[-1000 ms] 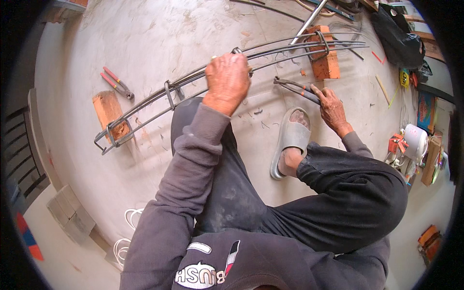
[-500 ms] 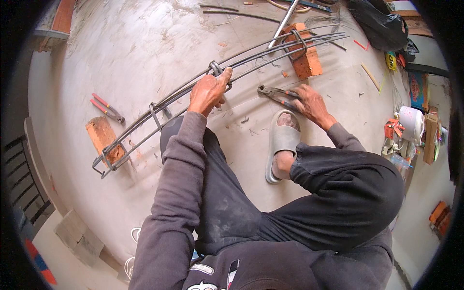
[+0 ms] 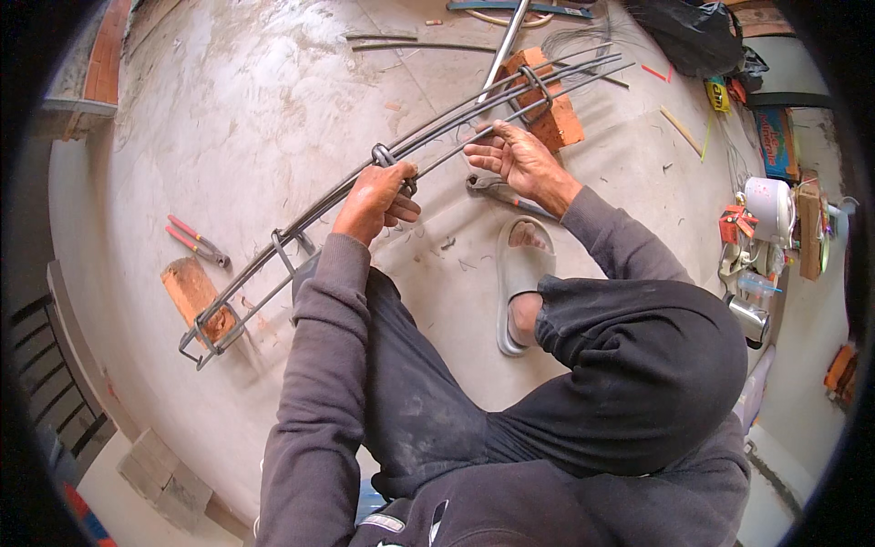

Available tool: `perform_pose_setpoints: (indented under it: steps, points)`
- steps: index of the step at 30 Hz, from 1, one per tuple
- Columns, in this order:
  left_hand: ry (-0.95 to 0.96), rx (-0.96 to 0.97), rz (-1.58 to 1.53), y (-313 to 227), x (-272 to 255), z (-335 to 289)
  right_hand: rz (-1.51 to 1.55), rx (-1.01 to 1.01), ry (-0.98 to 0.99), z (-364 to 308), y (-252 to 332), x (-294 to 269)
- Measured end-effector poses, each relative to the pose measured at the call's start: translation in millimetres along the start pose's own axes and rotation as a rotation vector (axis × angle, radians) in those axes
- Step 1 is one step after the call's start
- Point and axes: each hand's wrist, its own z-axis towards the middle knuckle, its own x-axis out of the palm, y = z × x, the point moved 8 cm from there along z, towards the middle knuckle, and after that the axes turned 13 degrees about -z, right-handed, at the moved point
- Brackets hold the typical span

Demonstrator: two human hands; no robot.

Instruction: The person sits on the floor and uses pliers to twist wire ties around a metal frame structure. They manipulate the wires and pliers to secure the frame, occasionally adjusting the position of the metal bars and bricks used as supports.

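Note:
A long cage of steel reinforcing bars [image 3: 343, 192] runs slantwise in front of me, bound by square stirrups, its ends resting on bricks. With thumb and forefinger closed, my left hand [image 3: 369, 202] grips a middle stirrup [image 3: 382, 155]; its other fingers curl loosely. My right hand [image 3: 529, 166] is at the near bar to the right, fingers stretched out and apart, fingertips against or just beside the bar. Below that hand, dark-handled pincers [image 3: 497, 190] lie on the floor, partly hidden by the wrist.
One brick [image 3: 190, 284] supports the left end, another brick [image 3: 558, 123] the right. Red-handled pincers [image 3: 199, 241] lie on the floor at left. A metal tube [image 3: 504, 50] and loose rods [image 3: 419, 46] lie beyond the cage. At right are a black bag [image 3: 693, 36] and a white appliance [image 3: 768, 205].
My right hand has let go of the dark-handled pincers and moved up and left to the near bar. My left hand stays on the stirrup. The whole view has shifted slightly.

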Motion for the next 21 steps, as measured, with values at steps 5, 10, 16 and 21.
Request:
perform_pose_setpoints:
  steps: [5,10,16,21]
  points:
    - [0.064,-0.006,-0.033,-5.5,-0.5,0.0,-0.032,0.030,-0.004,2.2,0.9,-4.3]
    - [0.043,0.010,-0.048,-8.0,-2.9,3.0,-0.049,0.033,-0.002,2.1,5.6,0.4]
    - [0.042,0.012,-0.140,-11.7,1.6,1.3,-0.061,-0.018,0.073,9.5,8.6,-2.1]
    - [0.097,-0.008,-0.119,-11.8,3.7,5.7,-0.058,-0.030,0.017,14.2,3.1,-10.4]
